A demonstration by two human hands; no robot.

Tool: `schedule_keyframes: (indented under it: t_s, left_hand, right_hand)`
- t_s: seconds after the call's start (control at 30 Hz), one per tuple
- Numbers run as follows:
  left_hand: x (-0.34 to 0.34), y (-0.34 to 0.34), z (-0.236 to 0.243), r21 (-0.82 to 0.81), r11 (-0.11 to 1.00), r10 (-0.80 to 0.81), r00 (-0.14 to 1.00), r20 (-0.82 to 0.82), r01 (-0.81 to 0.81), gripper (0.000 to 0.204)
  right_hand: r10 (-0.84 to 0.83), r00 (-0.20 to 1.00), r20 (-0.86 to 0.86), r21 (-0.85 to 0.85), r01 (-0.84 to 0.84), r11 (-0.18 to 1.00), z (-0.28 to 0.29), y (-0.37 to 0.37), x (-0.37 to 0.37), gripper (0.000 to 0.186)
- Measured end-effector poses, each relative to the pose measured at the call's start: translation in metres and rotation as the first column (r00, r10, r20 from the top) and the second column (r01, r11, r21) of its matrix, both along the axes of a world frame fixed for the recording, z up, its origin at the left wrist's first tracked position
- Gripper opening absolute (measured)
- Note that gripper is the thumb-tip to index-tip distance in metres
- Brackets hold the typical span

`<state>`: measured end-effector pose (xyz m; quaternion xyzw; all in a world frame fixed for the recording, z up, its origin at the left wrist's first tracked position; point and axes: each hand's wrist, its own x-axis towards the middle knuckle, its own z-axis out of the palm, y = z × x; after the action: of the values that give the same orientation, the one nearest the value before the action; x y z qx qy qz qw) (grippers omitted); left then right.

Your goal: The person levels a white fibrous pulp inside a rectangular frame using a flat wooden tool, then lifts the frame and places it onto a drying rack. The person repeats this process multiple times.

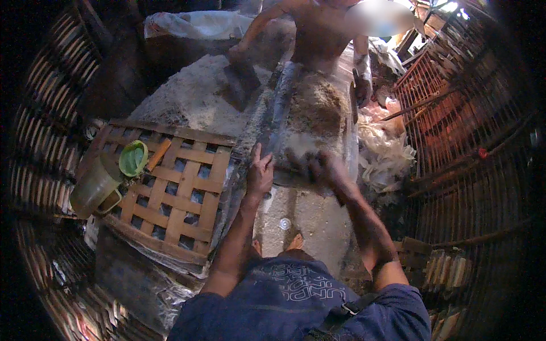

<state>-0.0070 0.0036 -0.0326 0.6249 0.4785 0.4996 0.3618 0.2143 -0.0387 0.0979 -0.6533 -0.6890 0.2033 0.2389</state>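
Observation:
A long trough (273, 122) with pale, shiny edges runs away from me and carries a heap of beige, crumbly material (318, 102). At its near left corner lies my left hand (261, 173), fingers stretched out and apart against the edge, with nothing seen in its grasp. Over the trough's near end is my right hand (334, 172), smeared by motion. Dark blurred shapes sit just left of it, so I cannot make out whether it holds anything. My bare feet (294, 241) show on a pale, dusted floor below.
Across the trough stands another person (321, 42), one hand by a dark flat panel (242, 85) at a whitish heap (190, 94). On the left, a woven wooden lattice (185, 187) bears a translucent jug (94, 184) and a green cup (133, 158). Crumpled plastic (389, 150) lies right.

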Motion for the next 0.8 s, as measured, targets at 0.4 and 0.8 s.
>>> schedule_keyframes:
  t_s: [0.4,0.8]
  left_hand:
    - [-0.006,0.004,0.013,0.01,0.999,0.038,0.994,-0.099,-0.037,0.027]
    - [-0.003,-0.009,0.033,-0.122,0.991,0.046,0.996,-0.081,-0.056,0.024]
  right_hand:
    - [-0.189,0.971,-0.144,-0.169,0.164,0.972,0.056,0.027,0.01,0.034]
    - [0.033,0.999,0.021,-0.201,-0.028,0.979,0.014,-0.071,-0.041,0.027]
